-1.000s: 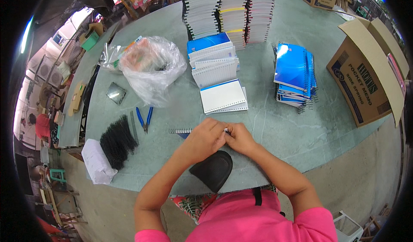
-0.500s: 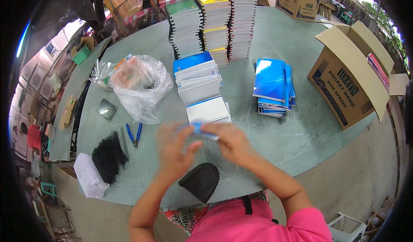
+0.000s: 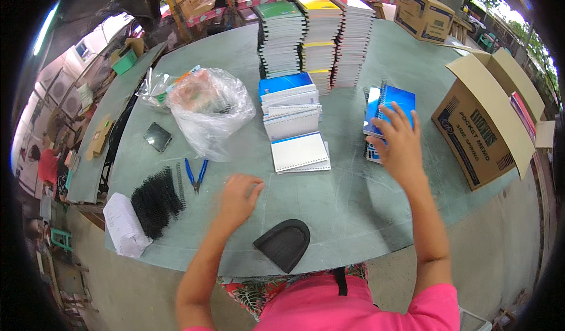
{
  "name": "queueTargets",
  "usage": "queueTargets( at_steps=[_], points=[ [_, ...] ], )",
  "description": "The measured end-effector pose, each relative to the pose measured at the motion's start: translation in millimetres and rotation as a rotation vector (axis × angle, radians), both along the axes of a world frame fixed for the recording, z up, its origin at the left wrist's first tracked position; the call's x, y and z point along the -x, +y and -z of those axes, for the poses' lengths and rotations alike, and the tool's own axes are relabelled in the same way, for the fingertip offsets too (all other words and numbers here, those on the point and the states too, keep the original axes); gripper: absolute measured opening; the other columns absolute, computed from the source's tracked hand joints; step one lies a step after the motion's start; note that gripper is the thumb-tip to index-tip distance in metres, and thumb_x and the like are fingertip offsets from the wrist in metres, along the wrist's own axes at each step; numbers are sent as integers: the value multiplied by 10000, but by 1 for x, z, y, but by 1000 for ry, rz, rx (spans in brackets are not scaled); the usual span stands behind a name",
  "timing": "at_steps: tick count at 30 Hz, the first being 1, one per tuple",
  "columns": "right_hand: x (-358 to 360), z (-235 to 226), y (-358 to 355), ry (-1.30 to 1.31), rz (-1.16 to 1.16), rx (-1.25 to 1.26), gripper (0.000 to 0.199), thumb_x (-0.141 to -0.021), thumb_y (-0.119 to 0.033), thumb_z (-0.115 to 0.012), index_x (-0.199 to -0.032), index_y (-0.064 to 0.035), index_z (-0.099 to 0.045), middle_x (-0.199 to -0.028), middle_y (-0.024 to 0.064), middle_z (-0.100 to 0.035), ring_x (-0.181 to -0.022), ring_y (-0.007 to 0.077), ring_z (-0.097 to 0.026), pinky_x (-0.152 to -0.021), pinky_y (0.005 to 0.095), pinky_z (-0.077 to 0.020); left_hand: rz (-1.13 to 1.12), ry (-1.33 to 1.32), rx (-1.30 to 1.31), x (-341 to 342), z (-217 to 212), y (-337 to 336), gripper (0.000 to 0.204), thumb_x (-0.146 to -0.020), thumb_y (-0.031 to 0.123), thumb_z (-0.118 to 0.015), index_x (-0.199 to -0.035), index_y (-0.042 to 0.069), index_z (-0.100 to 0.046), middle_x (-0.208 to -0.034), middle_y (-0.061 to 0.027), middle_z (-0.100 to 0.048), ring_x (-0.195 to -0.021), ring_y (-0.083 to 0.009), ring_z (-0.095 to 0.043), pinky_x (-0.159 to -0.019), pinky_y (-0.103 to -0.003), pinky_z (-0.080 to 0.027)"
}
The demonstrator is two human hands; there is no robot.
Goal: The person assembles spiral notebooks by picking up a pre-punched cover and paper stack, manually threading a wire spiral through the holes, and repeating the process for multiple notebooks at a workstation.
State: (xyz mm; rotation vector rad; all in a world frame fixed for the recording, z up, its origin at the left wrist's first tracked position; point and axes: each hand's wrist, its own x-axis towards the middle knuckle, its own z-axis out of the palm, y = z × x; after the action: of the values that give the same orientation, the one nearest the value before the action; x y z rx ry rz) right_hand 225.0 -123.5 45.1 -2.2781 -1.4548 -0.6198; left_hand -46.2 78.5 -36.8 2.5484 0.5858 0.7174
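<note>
My right hand point(image 3: 398, 140) is over a blue spiral notebook point(image 3: 397, 100) on top of a small stack at the right, its fingers spread across the cover. The notebook's dark coil shows along its left side. My left hand point(image 3: 238, 198), slightly blurred, hovers above the table with loosely bent fingers; a gap shows between thumb and forefinger, and I see nothing in it. Ahead of it lie loose punched pads point(image 3: 299, 150) with blue covers, fanned in a pile. A black rounded pad point(image 3: 285, 244) rests near the table's front edge.
Black spiral coils point(image 3: 155, 204), a white paper roll point(image 3: 125, 225), blue-handled cutters point(image 3: 196, 177) and a dark flat object point(image 3: 158, 137) lie left. Behind them sits a plastic bag point(image 3: 215, 116). Tall notebook stacks point(image 3: 318, 42) stand at the back, an open carton point(image 3: 479, 131) at right.
My right hand has moved right and away from me, from a blue notebook held between both hands to the stack. My left hand has let go and stays near the middle. The view has shifted slightly.
</note>
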Motion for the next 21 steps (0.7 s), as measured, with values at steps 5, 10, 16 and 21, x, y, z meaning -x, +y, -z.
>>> queueTargets(
  at_steps=[5,10,16,21],
  points=[
    [45,56,60,204,-507,8,325,-751,-259,-658,-999,-60,-593,-1190,130,-530,-1170,304,-451,-970,506,-318,159,-52,-177,-67,21,7,336,-793,263,-639,-1046,49,-587,-1081,-141,-579,-971,-319,-549,-839,-404,-429],
    [43,117,85,139,-391,117,427,-771,-373,-623,-1063,-68,-561,-1276,141,-450,-1205,314,-406,-954,524,-322,118,193,-269,-82,36,10,589,-792,392,-604,-1207,-4,-472,-1154,-154,-544,-1115,-321,-474,-864,-419,-410],
    [43,125,78,157,-397,57,464,-725,-368,-670,-1079,-92,-552,-1302,137,-409,-1222,316,-373,-963,523,-303,116,213,-315,-77,50,17,472,-796,341,-607,-1147,38,-524,-1113,-129,-574,-1081,-281,-503,-792,-401,-423],
    [37,120,83,186,-342,-262,476,-621,-180,-734,-1055,-110,-554,-1260,127,-433,-1205,325,-381,-985,494,-281,119,243,-200,-77,33,11,435,-768,330,-639,-1103,62,-565,-1076,-100,-595,-1044,-257,-518,-775,-393,-425]
  ],
)
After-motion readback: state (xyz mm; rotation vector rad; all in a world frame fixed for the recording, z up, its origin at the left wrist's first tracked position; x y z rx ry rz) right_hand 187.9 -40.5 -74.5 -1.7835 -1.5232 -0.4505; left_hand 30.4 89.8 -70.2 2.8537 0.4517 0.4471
